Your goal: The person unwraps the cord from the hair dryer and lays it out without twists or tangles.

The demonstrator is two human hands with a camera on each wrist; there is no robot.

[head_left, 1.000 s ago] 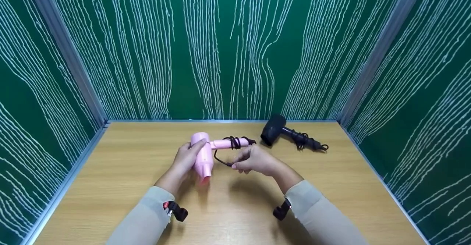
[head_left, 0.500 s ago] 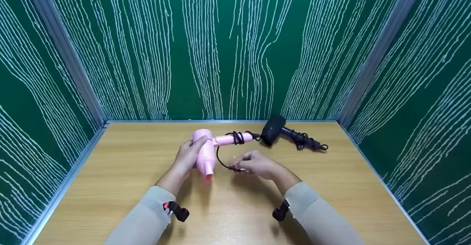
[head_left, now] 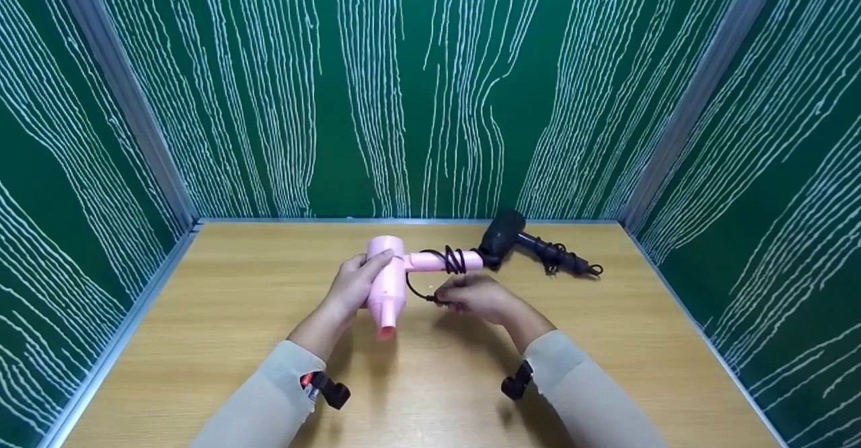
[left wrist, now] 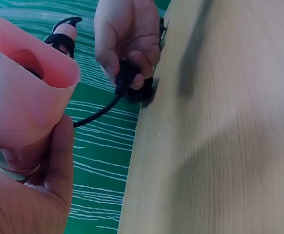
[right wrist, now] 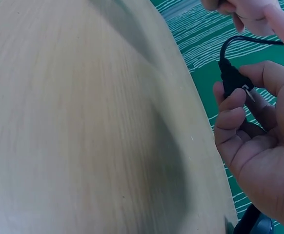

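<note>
A pink hair dryer is held above the table by my left hand, which grips its barrel. Its nozzle points toward me, and its handle extends to the right with a black cord wound round it. From the windings a loose end of cord runs down to a black plug. My right hand pinches this plug between thumb and fingers, and a metal prong shows in the right wrist view. In the left wrist view the dryer's wide nozzle is close to the camera.
A black hair dryer with its cord wrapped round the handle lies at the back right of the wooden table. Green walls with white wavy lines stand behind and at both sides.
The pink hair dryer and my left hand have shifted a little to the right. My right hand has moved slightly right too, still pinching the plug. The black dryer stays in place.
</note>
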